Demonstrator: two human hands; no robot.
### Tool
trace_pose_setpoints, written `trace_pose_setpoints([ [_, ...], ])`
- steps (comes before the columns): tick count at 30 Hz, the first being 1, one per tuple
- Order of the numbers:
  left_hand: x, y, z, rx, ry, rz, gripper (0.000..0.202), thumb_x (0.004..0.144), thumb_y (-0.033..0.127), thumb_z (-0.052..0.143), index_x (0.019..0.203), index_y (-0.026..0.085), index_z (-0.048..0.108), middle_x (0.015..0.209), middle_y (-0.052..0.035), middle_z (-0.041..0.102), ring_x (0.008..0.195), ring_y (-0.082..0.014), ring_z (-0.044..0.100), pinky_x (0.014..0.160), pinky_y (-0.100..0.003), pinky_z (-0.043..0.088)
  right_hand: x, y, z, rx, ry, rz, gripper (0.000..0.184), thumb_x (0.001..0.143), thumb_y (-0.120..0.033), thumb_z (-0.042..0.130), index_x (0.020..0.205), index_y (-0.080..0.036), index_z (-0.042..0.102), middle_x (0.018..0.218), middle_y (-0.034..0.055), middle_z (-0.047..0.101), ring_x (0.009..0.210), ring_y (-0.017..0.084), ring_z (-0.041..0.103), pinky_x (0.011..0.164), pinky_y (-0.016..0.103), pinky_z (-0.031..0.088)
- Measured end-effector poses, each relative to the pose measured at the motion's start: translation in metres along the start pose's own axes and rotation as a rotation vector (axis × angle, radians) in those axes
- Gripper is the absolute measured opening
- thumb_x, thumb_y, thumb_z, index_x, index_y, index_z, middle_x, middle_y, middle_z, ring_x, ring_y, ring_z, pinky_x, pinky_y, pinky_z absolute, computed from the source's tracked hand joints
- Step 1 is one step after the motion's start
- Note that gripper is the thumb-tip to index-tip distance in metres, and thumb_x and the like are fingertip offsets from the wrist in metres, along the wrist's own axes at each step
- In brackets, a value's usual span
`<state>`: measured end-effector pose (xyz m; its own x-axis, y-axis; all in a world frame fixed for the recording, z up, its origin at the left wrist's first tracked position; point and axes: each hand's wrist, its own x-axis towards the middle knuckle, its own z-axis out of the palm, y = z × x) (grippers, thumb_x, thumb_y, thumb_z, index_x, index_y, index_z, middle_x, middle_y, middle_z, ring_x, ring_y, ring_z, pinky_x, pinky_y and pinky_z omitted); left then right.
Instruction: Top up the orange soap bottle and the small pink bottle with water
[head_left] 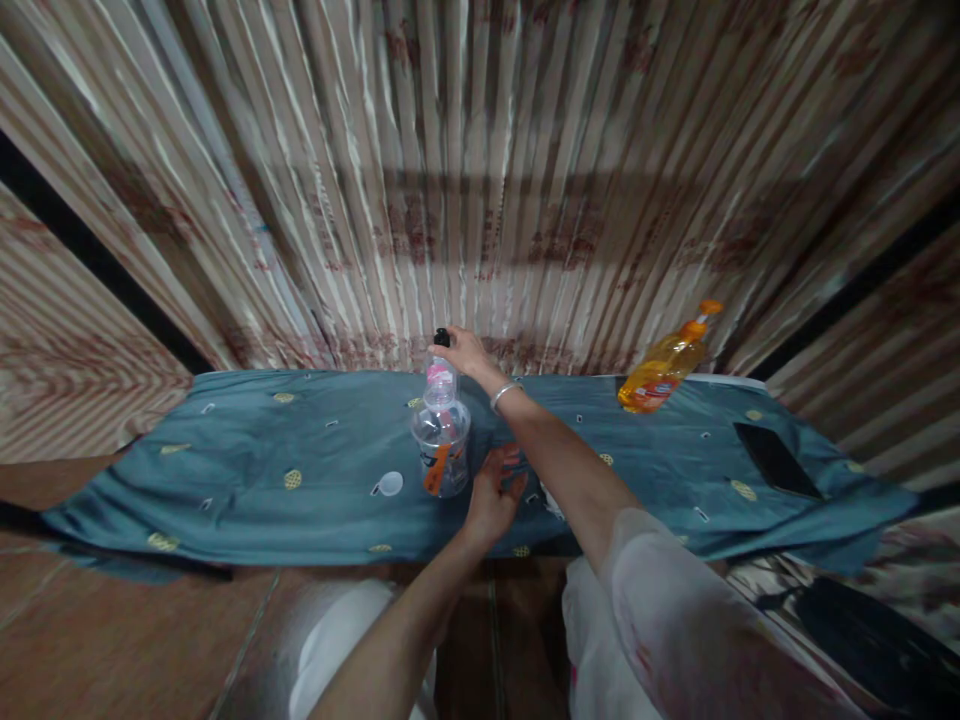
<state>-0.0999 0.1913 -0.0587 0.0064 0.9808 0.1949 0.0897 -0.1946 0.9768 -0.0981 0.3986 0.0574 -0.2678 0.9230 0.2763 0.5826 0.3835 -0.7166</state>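
Observation:
My right hand (466, 352), with a silver bangle on the wrist, grips the black top (442, 338) of a small clear bottle (441, 383) with a pink label. The bottle appears upright, just behind or over the rim of a clear plastic cup (444, 470); I cannot tell whether the two touch. Orange and black print marks the cup's side. To the right of the cup, low over the cloth, my left hand (495, 497) is open, its fingers stretched away from the cup and holding nothing.
A blue-green patterned cloth (247, 490) covers the table. At the back right stands a tilted-looking pump bottle (660, 375) of orange liquid. A black phone (776, 460) lies at the right. Left of the cup is a small whitish disc (391, 484). Striped curtains (480, 180) hang behind.

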Motion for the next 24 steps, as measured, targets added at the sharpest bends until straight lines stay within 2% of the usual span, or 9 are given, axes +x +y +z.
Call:
trace_pose_setpoints([
  [3, 0.0, -0.001, 0.0, -0.005, -0.007, -0.003, 0.038, 0.085, 0.009, 0.068, 0.121, 0.021, 0.069, 0.125, -0.0128, 0.073, 0.112, -0.0274, 0.072, 0.097, -0.045, 0.06, 0.002, 0.006, 0.003, 0.016, 0.006, 0.012, 0.024, 0.091, -0.027, 0.073, 0.112, -0.016, 0.076, 0.111, 0.0096, 0.081, 0.108, 0.029, 0.076, 0.1, 0.04, 0.057],
  [5, 0.0, -0.003, 0.001, -0.006, -0.008, -0.002, 0.039, 0.085, 0.01, 0.068, 0.122, 0.021, 0.068, 0.127, -0.0129, 0.072, 0.112, -0.0274, 0.072, 0.098, -0.046, 0.059, -0.004, 0.015, -0.005, 0.02, 0.03, 0.025, 0.021, 0.091, -0.029, 0.072, 0.108, -0.016, 0.076, 0.107, 0.009, 0.081, 0.106, 0.028, 0.076, 0.098, 0.039, 0.057],
  [8, 0.0, -0.006, 0.001, -0.005, -0.001, 0.007, 0.042, 0.086, 0.013, 0.068, 0.128, 0.021, 0.066, 0.133, -0.0145, 0.068, 0.118, -0.0288, 0.069, 0.103, -0.05, 0.056, -0.02, 0.033, -0.034, 0.028, 0.109, 0.037, 0.021, 0.091, -0.036, 0.073, 0.101, -0.018, 0.075, 0.103, 0.0081, 0.08, 0.104, 0.027, 0.075, 0.096, 0.037, 0.057],
  [10, 0.0, -0.008, 0.001, 0.004, 0.009, 0.028, 0.051, 0.087, 0.017, 0.069, 0.137, 0.021, 0.06, 0.142, -0.0167, 0.063, 0.127, -0.0313, 0.064, 0.109, -0.054, 0.052, -0.037, 0.046, -0.06, 0.067, 0.227, 0.003, 0.024, 0.088, -0.042, 0.076, 0.095, -0.02, 0.073, 0.093, 0.0058, 0.079, 0.098, 0.027, 0.074, 0.092, 0.037, 0.057],
  [12, 0.001, -0.01, 0.002, 0.063, 0.036, 0.103, 0.066, 0.087, 0.022, 0.071, 0.149, 0.022, 0.05, 0.154, -0.0189, 0.053, 0.142, -0.0341, 0.054, 0.117, -0.057, 0.044, -0.059, 0.055, -0.085, 0.1, 0.31, -0.011, 0.031, 0.087, -0.049, 0.074, 0.094, -0.02, 0.071, 0.09, 0.0047, 0.078, 0.093, 0.026, 0.074, 0.087, 0.035, 0.057],
  [15, 0.005, -0.012, 0.007, 0.216, 0.104, 0.248, 0.084, 0.088, 0.029, 0.073, 0.161, 0.022, 0.033, 0.167, -0.0211, 0.037, 0.159, -0.0356, 0.031, 0.128, -0.058, 0.025, -0.098, 0.057, -0.111, 0.085, 0.349, -0.03, 0.038, 0.088, -0.058, 0.07, 0.093, -0.02, 0.069, 0.09, 0.006, 0.077, 0.089, 0.026, 0.074, 0.083, 0.034, 0.056],
  [17, 0.009, -0.013, 0.012, 0.277, 0.144, 0.278, 0.096, 0.086, 0.033, 0.078, 0.165, 0.022, 0.024, 0.171, -0.0224, 0.029, 0.162, -0.0366, 0.024, 0.13, -0.059, 0.02, -0.125, 0.052, -0.116, 0.059, 0.358, -0.049, 0.038, 0.088, -0.06, 0.07, 0.092, -0.022, 0.069, 0.089, 0.0057, 0.078, 0.088, 0.026, 0.073, 0.082, 0.033, 0.056],
  [19, 0.016, -0.014, 0.016, 0.31, 0.178, 0.273, 0.107, 0.08, 0.035, 0.084, 0.166, 0.024, 0.02, 0.171, -0.0228, 0.027, 0.162, -0.0381, 0.023, 0.129, -0.06, 0.019, -0.148, 0.046, -0.113, 0.05, 0.369, -0.036, 0.035, 0.087, -0.058, 0.072, 0.093, -0.024, 0.069, 0.093, 0.0057, 0.079, 0.087, 0.025, 0.074, 0.081, 0.033, 0.056],
  [24, 0.034, -0.014, 0.019, 0.367, 0.258, 0.243, 0.121, 0.068, 0.04, 0.093, 0.164, 0.022, 0.022, 0.167, -0.0243, 0.033, 0.159, -0.0417, 0.029, 0.128, -0.061, 0.021, -0.183, 0.035, -0.099, 0.103, 0.352, 0.01, 0.026, 0.089, -0.052, 0.071, 0.099, -0.028, 0.07, 0.099, 0.0026, 0.08, 0.086, 0.024, 0.075, 0.082, 0.034, 0.06],
])
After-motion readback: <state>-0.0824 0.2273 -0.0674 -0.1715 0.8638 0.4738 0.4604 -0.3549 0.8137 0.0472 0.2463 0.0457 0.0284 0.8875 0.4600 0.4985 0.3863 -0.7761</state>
